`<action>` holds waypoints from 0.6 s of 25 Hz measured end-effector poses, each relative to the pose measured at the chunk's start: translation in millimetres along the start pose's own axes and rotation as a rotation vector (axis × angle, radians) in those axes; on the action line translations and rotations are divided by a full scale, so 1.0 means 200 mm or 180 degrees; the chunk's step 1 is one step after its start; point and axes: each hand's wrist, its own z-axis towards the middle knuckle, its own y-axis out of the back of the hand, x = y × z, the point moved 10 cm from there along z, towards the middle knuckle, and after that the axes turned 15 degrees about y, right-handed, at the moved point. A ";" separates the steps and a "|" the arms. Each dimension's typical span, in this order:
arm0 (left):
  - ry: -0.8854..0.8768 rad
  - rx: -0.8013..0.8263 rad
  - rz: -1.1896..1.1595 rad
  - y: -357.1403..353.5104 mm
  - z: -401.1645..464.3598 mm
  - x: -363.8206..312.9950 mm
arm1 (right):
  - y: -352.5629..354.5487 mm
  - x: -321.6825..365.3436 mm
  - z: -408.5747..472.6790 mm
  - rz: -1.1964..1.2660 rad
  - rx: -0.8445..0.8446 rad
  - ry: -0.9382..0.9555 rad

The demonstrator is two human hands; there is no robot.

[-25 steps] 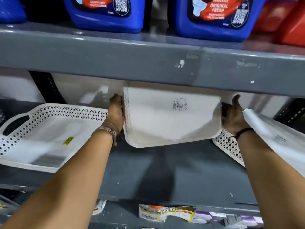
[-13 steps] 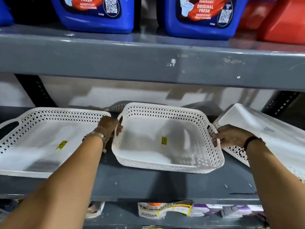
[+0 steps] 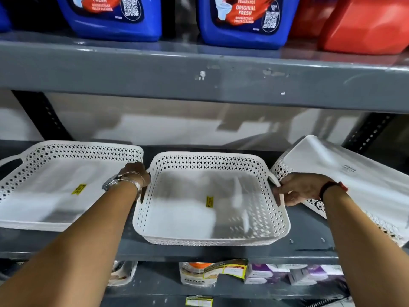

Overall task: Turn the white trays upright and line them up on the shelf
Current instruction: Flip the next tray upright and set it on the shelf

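Observation:
Three white perforated trays are on the grey shelf (image 3: 221, 250). The middle tray (image 3: 210, 239) sits upright with a yellow sticker inside. My left hand (image 3: 136, 177) grips its left handle and my right hand (image 3: 298, 189) grips its right handle. The left tray (image 3: 55, 151) also sits upright, close beside the middle one. The right tray (image 3: 345, 173) lies upside down and tilted, its flat base facing up; part of it is hidden behind my right arm.
The grey shelf above (image 3: 199, 72) hangs low over the trays and carries blue jugs (image 3: 241, 21) and red jugs (image 3: 365, 23). Black slotted uprights (image 3: 44, 116) stand at the back corners. Packets and boxes (image 3: 212, 273) lie on the shelf below.
The middle tray was held up on edge with its base toward me; it has been turned over and set down upright on the shelf. Both hands stayed on its sides.

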 end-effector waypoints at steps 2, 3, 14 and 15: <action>-0.0300 -0.0707 0.0518 0.11 -0.08 -0.14 | 0.09 0.07 -0.04 -0.0252 -0.0375 0.0138; -0.0470 -0.0881 0.0529 0.15 -0.12 -0.24 | 0.15 0.11 -0.08 -0.0236 -0.0654 0.0253; -0.2110 0.0378 -0.0502 -0.26 -0.63 -1.28 | 0.89 -0.26 -0.80 -0.1197 -0.3403 0.0022; -0.2119 0.0398 -0.0627 -0.28 -0.65 -1.36 | 0.93 -0.31 -0.84 -0.1235 -0.3543 0.0027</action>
